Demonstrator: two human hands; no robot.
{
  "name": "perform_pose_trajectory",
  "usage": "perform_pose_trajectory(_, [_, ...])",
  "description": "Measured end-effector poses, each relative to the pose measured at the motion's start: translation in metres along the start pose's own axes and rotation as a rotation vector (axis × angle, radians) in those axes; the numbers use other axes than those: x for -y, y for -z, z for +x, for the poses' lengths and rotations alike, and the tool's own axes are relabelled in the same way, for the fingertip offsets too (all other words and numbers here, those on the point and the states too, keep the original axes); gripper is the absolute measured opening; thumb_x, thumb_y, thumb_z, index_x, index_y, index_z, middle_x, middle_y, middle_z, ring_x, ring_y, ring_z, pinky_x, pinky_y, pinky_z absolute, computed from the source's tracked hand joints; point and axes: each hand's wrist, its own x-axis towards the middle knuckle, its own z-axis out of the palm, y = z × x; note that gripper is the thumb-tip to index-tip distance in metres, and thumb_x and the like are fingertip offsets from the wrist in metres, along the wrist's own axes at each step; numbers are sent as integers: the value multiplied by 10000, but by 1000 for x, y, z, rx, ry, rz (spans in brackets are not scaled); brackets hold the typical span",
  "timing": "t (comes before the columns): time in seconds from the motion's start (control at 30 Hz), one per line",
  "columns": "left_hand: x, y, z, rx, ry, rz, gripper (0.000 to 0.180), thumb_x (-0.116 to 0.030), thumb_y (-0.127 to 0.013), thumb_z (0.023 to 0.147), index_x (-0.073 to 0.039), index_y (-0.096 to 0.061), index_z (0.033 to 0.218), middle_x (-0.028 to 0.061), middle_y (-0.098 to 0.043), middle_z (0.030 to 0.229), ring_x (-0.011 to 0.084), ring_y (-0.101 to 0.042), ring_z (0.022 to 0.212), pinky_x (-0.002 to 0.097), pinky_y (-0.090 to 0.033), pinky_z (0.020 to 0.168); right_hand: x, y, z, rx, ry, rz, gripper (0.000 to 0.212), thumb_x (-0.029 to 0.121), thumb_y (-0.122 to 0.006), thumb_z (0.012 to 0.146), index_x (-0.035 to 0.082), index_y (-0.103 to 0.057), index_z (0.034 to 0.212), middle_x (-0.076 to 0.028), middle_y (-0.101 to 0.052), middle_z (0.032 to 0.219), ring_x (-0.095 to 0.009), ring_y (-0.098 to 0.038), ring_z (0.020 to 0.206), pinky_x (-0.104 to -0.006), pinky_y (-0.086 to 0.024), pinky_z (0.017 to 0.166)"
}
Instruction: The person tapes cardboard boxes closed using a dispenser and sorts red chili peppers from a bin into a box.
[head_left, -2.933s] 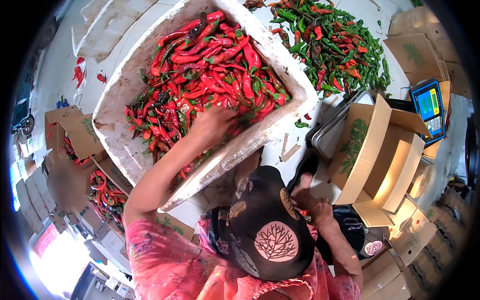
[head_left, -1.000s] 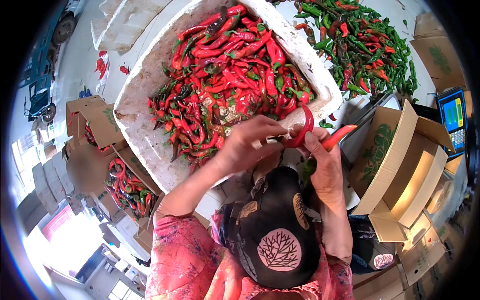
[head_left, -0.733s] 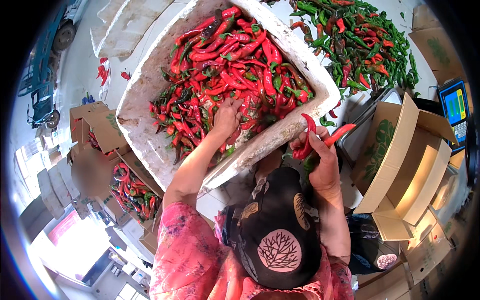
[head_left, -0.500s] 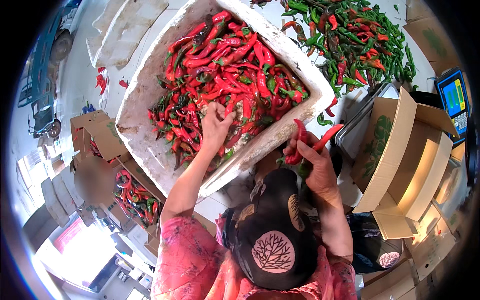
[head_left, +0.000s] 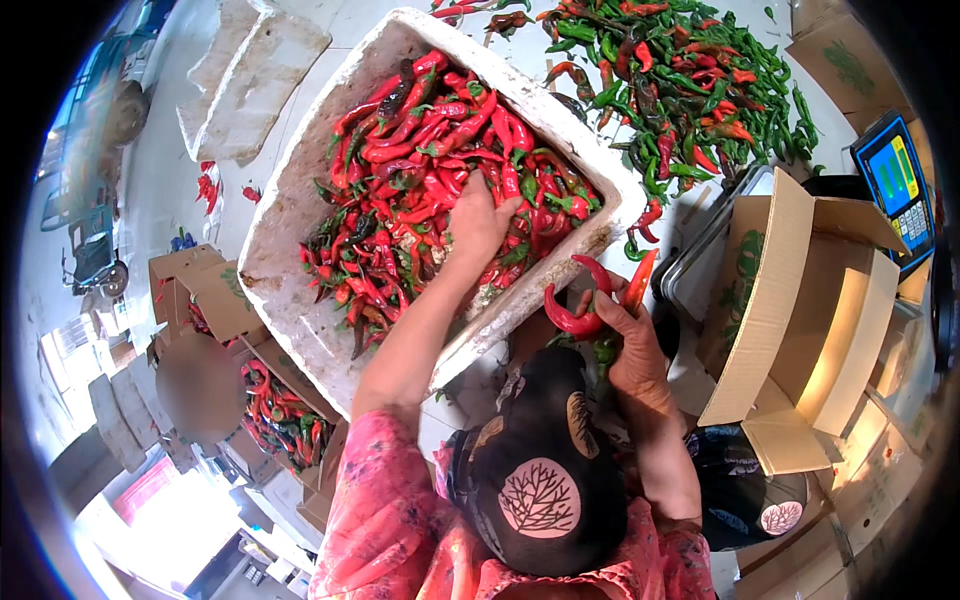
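Observation:
A white foam box with dirty walls holds a heap of red chili peppers, some dark or greenish. My left hand reaches into the heap, its thumb apart from the fingers; the fingertips lie among the chilies and are partly hidden. Just outside the box's near right edge, my right hand is closed around several chilies. A curved red chili sticks out to its left and an orange-red chili points up beside it.
Mixed green and red peppers lie piled on the floor beyond the box. At right stand an open cardboard carton and a blue-framed scale display. Another carton of chilies is at left. A black cap lies between my forearms.
My left hand has moved farther into the heap and to the right, its thumb now apart from the fingers. My right hand still holds its chilies, now turned differently. The view has shifted slightly.

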Motion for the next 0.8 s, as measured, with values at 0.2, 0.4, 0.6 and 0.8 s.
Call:
perform_pose_trajectory(0.2, [-20, -12, 10, 81, 269, -284, 679, -394, -863, 742, 43, -540, 1148, 291, -696, 894, 474, -688, 875, 552, -539, 774, 3, 10, -3, -15, 1, -41, 450, 101, -781, 883, 21, -609, 1291, -41, -688, 974, -141, -662, 889, -288, -540, 850])
perform_pose_trajectory(0.4, [-21, -23, 8, 124, 279, -414, 358, -223, -822, 782, 20, -637, 969, 181, -698, 818, 337, -678, 758, 442, -520, 703, 2, 11, -2, 3, -17, 10, 470, 91, -795, 868, 15, -608, 1293, -60, -700, 1014, -154, -673, 914, -292, -540, 864])
perform_pose_trajectory(0.6, [-9, 17, 2, 524, 403, -1268, 135, -191, -790, 861, -120, -676, 872, -53, -598, 701, 54, -475, 555, 238, -332, 510, 10, 24, -6, -12, 47, -46, 440, 89, -799, 860, 19, -607, 1249, -56, -690, 1046, -160, -670, 922, -310, -544, 874])
perform_pose_trajectory(0.8, [-36, 0, 1, 386, 503, -1115, 192, -286, -802, 883, -140, -677, 876, -59, -584, 675, 56, -493, 518, 242, -335, 457, 9, 32, -3, -26, 23, 79, 365, 75, -758, 891, 42, -617, 1227, -69, -695, 1036, -177, -672, 941, -312, -540, 888])
